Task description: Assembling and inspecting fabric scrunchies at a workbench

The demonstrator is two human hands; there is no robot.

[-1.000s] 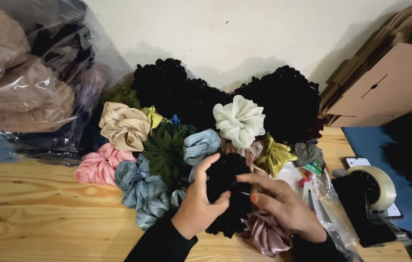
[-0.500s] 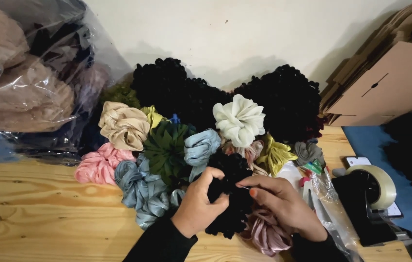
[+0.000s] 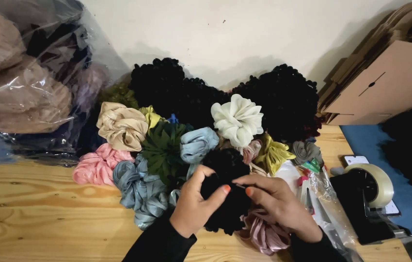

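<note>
A: What's on the wooden table point(image 3: 31, 213) at far left?
B: Clear bags of fabric point(image 3: 22, 82), then a scrunchie pile.
A: And the hands?
B: The left hand point(image 3: 194, 204) and right hand point(image 3: 278, 201) both pinch a black scrunchie point(image 3: 225, 170) at the pile's front edge. A tape dispenser point(image 3: 368, 194) sits rightmost.

My hands point(image 3: 194, 206) point(image 3: 281, 206) sit before the scrunchie pile point(image 3: 191, 131) on the table point(image 3: 36, 213). Left of the pile lie plastic bags point(image 3: 26, 82); right of it stand a tape dispenser point(image 3: 368, 194) and, farther back, cardboard boxes point(image 3: 385, 82).
</note>
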